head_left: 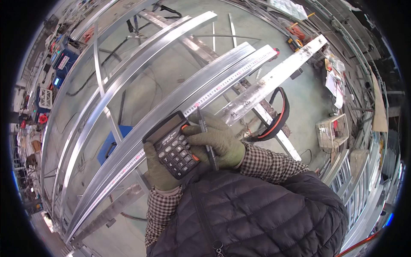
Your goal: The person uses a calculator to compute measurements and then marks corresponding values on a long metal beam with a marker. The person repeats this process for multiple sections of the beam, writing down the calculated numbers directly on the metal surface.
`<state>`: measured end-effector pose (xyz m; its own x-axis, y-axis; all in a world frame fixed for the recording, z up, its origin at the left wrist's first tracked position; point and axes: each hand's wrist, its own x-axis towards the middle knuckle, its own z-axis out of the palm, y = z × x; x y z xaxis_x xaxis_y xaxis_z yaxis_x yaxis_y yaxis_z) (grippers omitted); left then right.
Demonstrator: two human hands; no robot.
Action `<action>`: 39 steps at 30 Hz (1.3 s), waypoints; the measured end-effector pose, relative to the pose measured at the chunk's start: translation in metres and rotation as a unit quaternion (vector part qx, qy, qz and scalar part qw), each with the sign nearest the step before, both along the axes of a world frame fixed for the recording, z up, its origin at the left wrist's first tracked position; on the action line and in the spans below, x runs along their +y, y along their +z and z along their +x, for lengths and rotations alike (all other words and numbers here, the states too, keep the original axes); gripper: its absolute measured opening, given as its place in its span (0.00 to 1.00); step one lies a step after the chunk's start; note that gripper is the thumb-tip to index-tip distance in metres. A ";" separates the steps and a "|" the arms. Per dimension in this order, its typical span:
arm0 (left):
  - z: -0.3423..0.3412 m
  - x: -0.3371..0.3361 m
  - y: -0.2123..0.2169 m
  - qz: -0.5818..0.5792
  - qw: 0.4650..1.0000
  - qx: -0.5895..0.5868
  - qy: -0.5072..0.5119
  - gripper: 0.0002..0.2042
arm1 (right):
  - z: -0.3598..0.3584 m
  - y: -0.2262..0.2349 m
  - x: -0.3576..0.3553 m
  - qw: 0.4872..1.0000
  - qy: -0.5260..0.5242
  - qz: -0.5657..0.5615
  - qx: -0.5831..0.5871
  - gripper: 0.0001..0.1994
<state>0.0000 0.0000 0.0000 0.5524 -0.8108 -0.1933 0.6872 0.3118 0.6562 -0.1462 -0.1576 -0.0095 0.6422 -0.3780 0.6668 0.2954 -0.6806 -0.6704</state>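
A black desk calculator [174,150] rests in my left hand [158,170], whose green-gloved fingers are wrapped round its left edge and lower end. My right hand [227,143], also in a green glove, has a slim dark marker-like pen [202,120] clasped between its fingers. The fingertips of that hand lie over the calculator's right-hand keys. Just beyond both hands, a measuring tape [220,85] is stretched along a long silvery metal profile [250,63]. Part of the tape and profile is hidden behind the calculator and hands.
More metal profiles [128,77] run alongside on the left. A scuffed steel beam [274,79] lies to the right, near a black and orange strap [280,118]. A blue case [112,143] stands on the floor; a plastic basket [333,132] and blue machine [63,58] stand farther off.
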 end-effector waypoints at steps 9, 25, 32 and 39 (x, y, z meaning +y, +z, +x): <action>-0.009 -0.008 0.007 -0.038 0.992 0.107 -0.059 0.40 | -0.014 0.004 0.005 0.999 0.020 0.027 0.005 0.18; -0.007 -0.010 0.017 -0.078 0.982 0.171 -0.015 0.39 | -0.008 0.014 -0.003 0.998 0.062 -0.009 0.021 0.18; -0.010 -0.008 0.013 -0.046 0.981 0.186 0.009 0.39 | -0.008 0.015 -0.005 0.994 0.094 -0.049 0.036 0.19; -0.011 -0.007 0.013 -0.073 0.972 0.222 -0.010 0.38 | -0.004 0.014 -0.003 0.990 0.126 -0.059 0.028 0.19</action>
